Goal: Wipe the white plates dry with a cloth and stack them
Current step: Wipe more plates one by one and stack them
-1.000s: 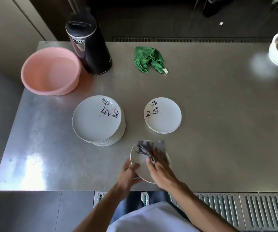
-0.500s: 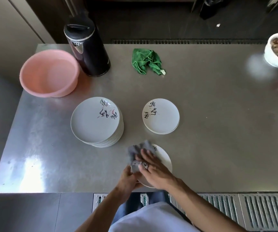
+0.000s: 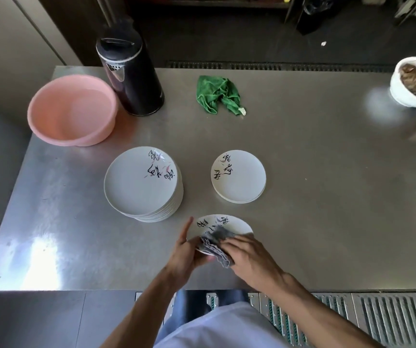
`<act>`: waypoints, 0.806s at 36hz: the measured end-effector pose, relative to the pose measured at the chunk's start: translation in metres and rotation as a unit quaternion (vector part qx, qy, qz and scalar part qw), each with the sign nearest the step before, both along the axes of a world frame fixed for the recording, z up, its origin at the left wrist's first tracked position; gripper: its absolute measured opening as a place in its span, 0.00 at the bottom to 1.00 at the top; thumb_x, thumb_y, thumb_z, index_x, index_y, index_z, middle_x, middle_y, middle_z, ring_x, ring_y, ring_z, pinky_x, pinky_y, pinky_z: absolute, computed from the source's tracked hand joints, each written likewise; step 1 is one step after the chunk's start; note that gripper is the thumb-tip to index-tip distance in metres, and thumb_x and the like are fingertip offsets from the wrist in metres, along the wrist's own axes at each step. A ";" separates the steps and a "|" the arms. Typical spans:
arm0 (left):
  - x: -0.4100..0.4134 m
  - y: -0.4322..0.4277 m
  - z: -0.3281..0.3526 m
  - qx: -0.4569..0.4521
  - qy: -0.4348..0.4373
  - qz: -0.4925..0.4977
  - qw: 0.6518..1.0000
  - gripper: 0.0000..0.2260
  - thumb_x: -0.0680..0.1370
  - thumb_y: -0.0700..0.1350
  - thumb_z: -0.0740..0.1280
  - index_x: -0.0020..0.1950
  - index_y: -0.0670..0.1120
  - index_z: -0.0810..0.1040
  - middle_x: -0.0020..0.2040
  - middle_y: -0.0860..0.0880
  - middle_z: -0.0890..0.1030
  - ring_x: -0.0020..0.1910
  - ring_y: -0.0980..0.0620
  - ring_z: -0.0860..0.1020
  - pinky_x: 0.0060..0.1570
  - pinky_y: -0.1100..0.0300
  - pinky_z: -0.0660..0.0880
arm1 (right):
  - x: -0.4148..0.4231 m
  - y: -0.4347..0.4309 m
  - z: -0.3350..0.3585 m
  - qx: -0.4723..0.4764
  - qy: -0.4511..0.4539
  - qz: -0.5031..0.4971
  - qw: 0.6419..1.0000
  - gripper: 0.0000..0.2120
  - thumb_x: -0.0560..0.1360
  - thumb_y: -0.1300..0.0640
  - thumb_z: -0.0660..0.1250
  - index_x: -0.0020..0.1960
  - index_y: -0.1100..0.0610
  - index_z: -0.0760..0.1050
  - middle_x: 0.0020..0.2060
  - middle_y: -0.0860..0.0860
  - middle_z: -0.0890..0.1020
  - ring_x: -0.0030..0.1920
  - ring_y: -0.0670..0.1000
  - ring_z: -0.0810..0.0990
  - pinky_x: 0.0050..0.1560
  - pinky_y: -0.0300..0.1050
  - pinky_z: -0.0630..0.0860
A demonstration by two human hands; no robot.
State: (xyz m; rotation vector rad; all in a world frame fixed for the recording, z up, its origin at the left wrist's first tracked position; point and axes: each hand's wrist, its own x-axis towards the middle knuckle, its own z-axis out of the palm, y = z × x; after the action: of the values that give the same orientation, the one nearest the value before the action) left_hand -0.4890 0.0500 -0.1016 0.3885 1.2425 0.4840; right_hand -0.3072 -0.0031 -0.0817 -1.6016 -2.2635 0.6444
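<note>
Steel counter (image 3: pixel 314 197) before us: our left hand (image 3: pixel 185 257) pinches the white plate (image 3: pixel 237 226) by its near rim while our right hand (image 3: pixel 249 257) presses the grey cloth (image 3: pixel 214 241) flat onto it; wiping underway, next comes setting it on the short stack (image 3: pixel 238 176), we judge

Pink basin (image 3: pixel 72 110), black flask (image 3: pixel 131 76), green rag (image 3: pixel 218 95)

My left hand (image 3: pixel 185 257) is gripping the near-left rim of the plate (image 3: pixel 234 226), forefinger pointing up and away; my right hand (image 3: pixel 249 258) is lying palm-down, fingers (image 3: pixel 237 243) pressing the grey cloth (image 3: pixel 214 243) onto it; both forearms are angling in from below.
</note>
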 end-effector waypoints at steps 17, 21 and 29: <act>-0.022 0.017 0.006 0.322 0.143 -0.296 0.888 0.24 0.78 0.62 0.66 0.50 0.39 0.76 0.42 0.47 0.76 0.43 0.52 0.74 0.44 0.51 0.74 | 0.044 0.029 0.013 -0.166 0.450 -0.315 0.819 0.18 0.73 0.65 0.73 0.61 0.54 0.82 0.57 0.47 0.85 0.62 0.50 0.81 0.65 0.49 0.76; -0.015 0.006 0.012 0.272 0.094 -0.291 0.912 0.22 0.79 0.58 0.67 0.52 0.37 0.76 0.44 0.46 0.77 0.45 0.51 0.75 0.45 0.47 0.75 | 0.049 0.021 0.004 -0.052 0.399 -0.438 0.804 0.18 0.78 0.67 0.67 0.53 0.43 0.82 0.53 0.37 0.84 0.56 0.39 0.81 0.53 0.27 0.72; 0.001 -0.014 0.006 0.095 0.051 -0.143 0.984 0.12 0.84 0.44 0.66 0.63 0.37 0.75 0.51 0.42 0.82 0.49 0.48 0.81 0.50 0.43 0.82 | 0.024 -0.003 -0.017 -0.077 0.282 -0.395 0.871 0.33 0.76 0.71 0.65 0.70 0.38 0.70 0.66 0.31 0.74 0.68 0.37 0.73 0.65 0.27 0.66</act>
State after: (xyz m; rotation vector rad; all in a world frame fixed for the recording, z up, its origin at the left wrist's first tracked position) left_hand -0.4875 0.0364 -0.0951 0.7507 1.2178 0.3385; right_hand -0.2834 -0.0059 -0.0985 -1.8851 -1.0302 0.8980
